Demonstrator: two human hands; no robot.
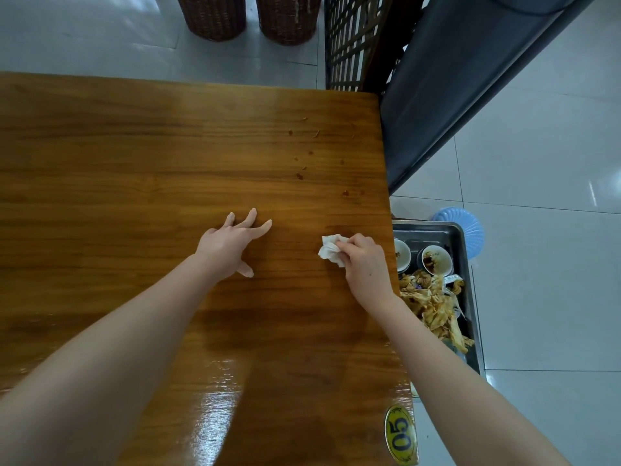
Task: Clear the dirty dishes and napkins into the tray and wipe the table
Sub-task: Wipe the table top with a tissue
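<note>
Head view: right fingers pinch one napkin, left fingers splayed; two bowls.

Wht tile floor, 2 wicker baskets, lattice screen, blue stool

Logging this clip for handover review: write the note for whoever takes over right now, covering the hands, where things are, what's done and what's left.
Left hand: open, fingers spread, resting on the wooden table.
Right hand: grips a crumpled white napkin against the table near its right edge.
Done: dirty bowls and food scraps lie in the metal tray beside the table.
Left: wipe the sauce spots farther up the table, then probably drop the napkin in the tray.
</note>
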